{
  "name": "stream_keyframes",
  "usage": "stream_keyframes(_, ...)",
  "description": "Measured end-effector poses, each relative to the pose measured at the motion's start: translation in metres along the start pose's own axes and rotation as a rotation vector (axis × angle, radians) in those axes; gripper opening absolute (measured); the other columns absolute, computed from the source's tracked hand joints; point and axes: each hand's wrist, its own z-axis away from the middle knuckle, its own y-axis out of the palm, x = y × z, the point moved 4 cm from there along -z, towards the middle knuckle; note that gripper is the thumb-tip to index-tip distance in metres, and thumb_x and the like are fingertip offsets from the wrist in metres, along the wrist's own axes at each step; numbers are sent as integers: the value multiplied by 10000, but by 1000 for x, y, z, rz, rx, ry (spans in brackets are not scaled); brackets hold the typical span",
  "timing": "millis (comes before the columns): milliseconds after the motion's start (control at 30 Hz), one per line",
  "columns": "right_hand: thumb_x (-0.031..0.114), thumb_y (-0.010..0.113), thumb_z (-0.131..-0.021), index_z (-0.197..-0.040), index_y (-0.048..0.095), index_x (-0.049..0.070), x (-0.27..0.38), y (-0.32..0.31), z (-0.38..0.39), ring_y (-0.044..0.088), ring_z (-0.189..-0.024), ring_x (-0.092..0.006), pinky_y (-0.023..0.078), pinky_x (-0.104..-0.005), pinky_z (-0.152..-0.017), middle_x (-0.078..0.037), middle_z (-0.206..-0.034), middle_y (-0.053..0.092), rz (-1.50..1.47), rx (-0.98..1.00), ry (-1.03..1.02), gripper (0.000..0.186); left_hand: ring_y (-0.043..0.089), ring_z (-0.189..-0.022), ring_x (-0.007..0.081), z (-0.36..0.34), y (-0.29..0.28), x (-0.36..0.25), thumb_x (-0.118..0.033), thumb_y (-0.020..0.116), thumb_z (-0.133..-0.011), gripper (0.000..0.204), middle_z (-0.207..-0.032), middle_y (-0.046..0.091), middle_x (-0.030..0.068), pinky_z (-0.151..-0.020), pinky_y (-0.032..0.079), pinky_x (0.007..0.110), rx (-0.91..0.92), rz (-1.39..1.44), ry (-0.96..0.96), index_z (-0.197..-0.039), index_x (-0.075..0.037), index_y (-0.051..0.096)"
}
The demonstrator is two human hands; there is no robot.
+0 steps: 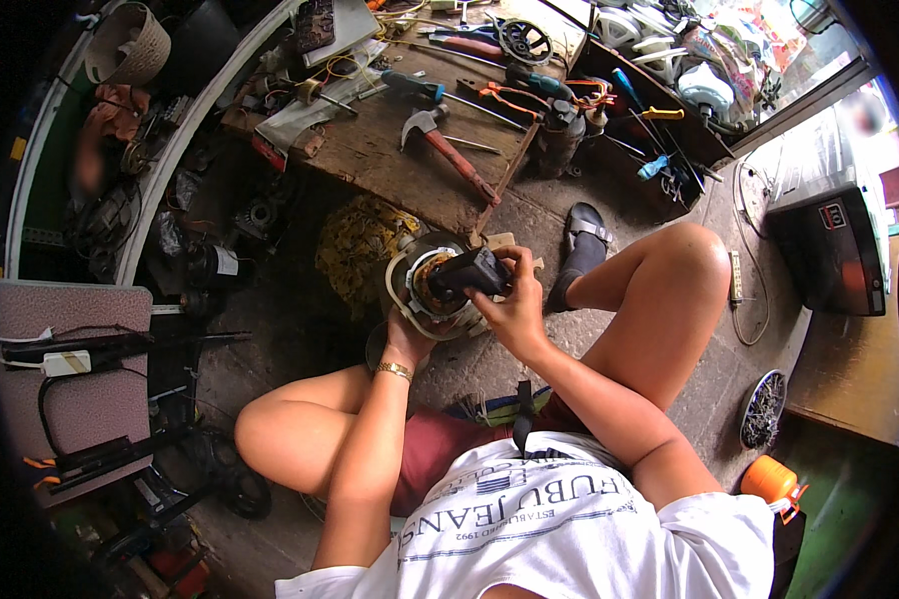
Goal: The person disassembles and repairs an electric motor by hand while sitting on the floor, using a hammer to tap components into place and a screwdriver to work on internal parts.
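Observation:
A round motor stator with copper windings and a pale ring casing sits in front of my knees. My left hand holds it from below, a gold bracelet on that wrist. My right hand grips a black tool whose tip rests against the windings at the stator's centre. I sit low on the concrete floor with both knees spread.
A low wooden bench ahead carries a claw hammer, screwdrivers and pliers. A yellow rag lies beside the stator. A black box stands at right, an orange spool near it, a grey tabletop at left.

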Motion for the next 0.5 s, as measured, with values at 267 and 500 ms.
stream_keyframes(267,3,744,-689,-1115,397,24,1,2,3,635,-924,-207,484,-294,-809,-175,-982,629,92,26,-36,550,313,-1343,302,-2,-8,0,-470,274,-945,573,-1458,336,107,-1072,272,515,-22,-64,31,-1414,-149,342)
stream_keyframes(500,-9,743,-691,-1115,396,26,-4,4,3,627,-921,-189,481,-285,-798,-170,-980,627,111,7,-79,549,302,-1347,315,-5,-11,-2,-467,278,-941,586,-1465,320,128,-1080,263,516,147,-463,188,-1430,-146,311)
